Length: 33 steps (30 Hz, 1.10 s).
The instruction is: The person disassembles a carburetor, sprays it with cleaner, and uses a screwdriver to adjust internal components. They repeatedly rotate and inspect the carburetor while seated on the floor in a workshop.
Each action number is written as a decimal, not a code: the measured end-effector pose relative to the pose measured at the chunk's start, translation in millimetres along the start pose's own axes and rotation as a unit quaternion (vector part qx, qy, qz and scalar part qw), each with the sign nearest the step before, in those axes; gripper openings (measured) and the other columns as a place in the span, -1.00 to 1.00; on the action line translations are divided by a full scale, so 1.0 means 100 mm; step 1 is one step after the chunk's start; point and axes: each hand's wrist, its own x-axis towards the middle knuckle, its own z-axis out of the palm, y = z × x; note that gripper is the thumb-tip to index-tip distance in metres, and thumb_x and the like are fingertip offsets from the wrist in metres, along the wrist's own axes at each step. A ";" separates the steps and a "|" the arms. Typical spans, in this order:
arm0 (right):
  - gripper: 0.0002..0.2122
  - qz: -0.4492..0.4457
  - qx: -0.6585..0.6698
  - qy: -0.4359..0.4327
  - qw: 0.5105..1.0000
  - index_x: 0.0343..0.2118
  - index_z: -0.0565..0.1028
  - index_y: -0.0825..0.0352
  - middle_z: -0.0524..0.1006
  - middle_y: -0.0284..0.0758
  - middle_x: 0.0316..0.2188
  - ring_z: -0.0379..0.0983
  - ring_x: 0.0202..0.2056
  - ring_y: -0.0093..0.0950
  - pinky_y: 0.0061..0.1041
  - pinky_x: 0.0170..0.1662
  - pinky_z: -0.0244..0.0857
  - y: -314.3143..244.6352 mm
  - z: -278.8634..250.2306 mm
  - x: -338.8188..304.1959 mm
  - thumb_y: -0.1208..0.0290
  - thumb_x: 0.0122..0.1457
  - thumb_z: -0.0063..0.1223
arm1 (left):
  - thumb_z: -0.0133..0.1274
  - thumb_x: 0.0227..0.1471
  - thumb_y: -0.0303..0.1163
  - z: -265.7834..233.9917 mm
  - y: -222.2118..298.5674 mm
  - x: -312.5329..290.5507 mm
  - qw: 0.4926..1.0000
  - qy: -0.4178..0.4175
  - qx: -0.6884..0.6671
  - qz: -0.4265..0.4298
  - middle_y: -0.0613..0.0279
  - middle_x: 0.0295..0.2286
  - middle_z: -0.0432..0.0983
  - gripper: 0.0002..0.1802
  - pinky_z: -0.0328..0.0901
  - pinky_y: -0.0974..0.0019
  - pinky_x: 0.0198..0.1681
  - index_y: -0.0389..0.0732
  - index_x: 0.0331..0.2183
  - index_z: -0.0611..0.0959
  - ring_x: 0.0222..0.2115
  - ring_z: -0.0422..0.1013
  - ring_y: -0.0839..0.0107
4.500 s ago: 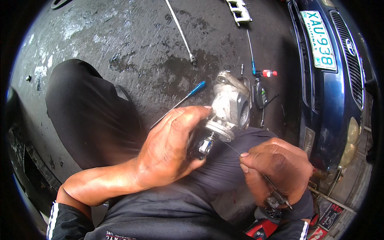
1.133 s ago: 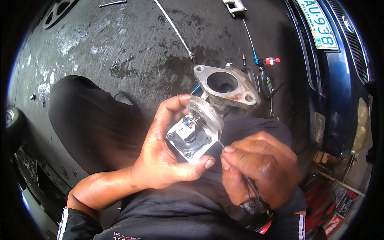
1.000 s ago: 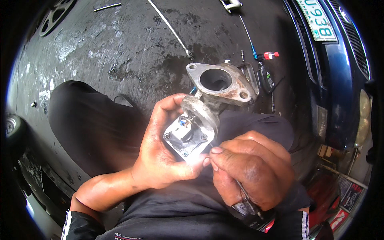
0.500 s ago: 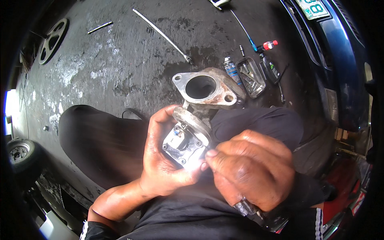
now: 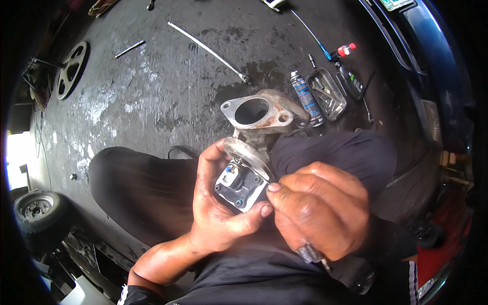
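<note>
My left hand is closed round the lower body of a flanged metal valve, its thumb along the near edge. The valve has a wide oval flange with a round bore and two bolt holes, tilted upward, with rust at one side. Below it sit a round disc and a square actuator with corner screws. My right hand is closed beside the actuator, thumb and forefinger pinched at its right edge. Out of the bottom of that fist pokes the metallic end of a tool; the fingers hide the rest.
On the dark floor ahead lie a long metal bar, a short rod, a spray can, a tray of small parts and a dark bottle. A wheel lies left; a blue car bumper stands right.
The view has shifted slightly, so the floor things sit a little farther right and lower. The bright glare on the actuator has gone. Both hands keep their hold.
</note>
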 end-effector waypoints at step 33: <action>-0.64 0.025 0.060 0.101 0.993 -0.20 0.66 0.55 0.62 -0.13 -0.44 0.63 -0.49 -0.30 -0.39 -0.43 0.55 -0.09 -0.03 -0.10 0.67 -0.17 0.35 | 0.62 -0.11 -0.18 0.04 0.14 0.02 0.989 -0.006 -0.091 -0.113 -0.05 0.25 0.44 0.35 0.47 0.03 0.31 -0.29 0.50 0.15 0.16 0.57 0.13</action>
